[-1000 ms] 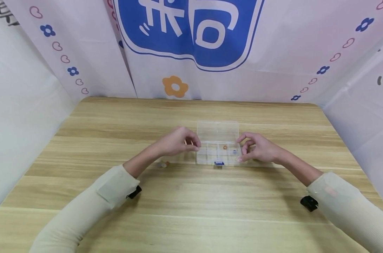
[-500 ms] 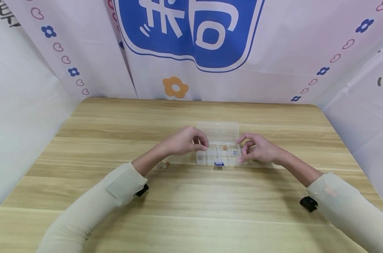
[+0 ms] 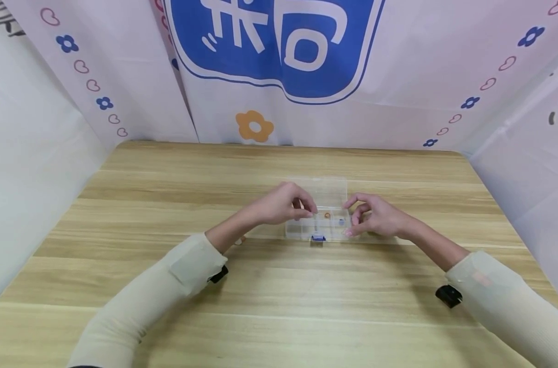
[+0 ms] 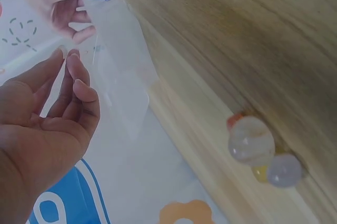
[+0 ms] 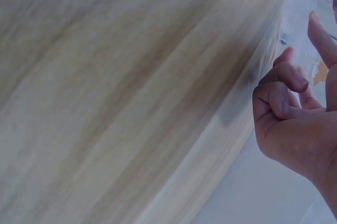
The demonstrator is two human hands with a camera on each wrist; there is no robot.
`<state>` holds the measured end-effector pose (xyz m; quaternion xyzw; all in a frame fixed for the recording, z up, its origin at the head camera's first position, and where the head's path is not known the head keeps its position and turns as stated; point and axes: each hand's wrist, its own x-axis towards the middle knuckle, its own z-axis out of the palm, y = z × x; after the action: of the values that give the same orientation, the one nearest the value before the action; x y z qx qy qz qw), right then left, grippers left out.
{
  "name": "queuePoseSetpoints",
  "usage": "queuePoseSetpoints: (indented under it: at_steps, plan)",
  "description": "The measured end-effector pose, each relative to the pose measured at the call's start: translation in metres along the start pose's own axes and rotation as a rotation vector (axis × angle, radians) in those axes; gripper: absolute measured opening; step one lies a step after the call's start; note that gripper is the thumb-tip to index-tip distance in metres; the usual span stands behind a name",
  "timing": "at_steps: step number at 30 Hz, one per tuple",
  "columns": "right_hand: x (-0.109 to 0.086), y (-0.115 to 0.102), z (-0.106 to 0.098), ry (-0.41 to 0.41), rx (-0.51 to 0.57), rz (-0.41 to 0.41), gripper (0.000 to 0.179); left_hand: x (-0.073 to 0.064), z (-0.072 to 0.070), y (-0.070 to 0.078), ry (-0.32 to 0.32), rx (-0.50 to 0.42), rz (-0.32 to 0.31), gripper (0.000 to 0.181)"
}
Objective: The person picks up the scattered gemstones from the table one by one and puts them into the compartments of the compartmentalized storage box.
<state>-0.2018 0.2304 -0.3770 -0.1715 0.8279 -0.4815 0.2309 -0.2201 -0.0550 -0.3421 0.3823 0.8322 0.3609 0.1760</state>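
A clear plastic compartment box (image 3: 302,235) lies on the table, its lid (image 3: 329,190) raised behind it and a blue latch (image 3: 318,238) at its front. Over its middle compartments my left hand (image 3: 285,203) brings thumb and fingertips together. A small pale bead (image 4: 64,51) seems pinched there, mostly hidden. My right hand (image 3: 375,215) holds the box's right side between thumb and forefinger, other fingers curled. Inside the box sit an orange ring-like bead (image 3: 327,215) and a blue bead (image 3: 341,222).
Several loose beads lie on the table left of the box, partly behind the left wrist; a clear round bead (image 4: 251,140) and a pale one (image 4: 285,171) show in the left wrist view. The wooden table (image 3: 306,306) meets a printed cloth (image 3: 375,122) behind.
My left hand has moved steadily right, from the box's left edge to above its middle compartments, fingertips still together. The right hand and the box have stayed in place.
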Motion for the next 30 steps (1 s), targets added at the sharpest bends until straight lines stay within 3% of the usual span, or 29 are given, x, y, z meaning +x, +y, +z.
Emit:
queuePoseSetpoints:
  at_steps: [9,30]
  plan:
    - [0.000,-0.001,0.001,-0.008,-0.009,0.000,0.059,0.011,0.008,0.002,-0.011,-0.025,0.014,0.005]
    - [0.000,-0.003,0.000,-0.028,-0.008,-0.001,0.060,0.026,0.023,0.008,-0.032,0.061,0.015,0.008]
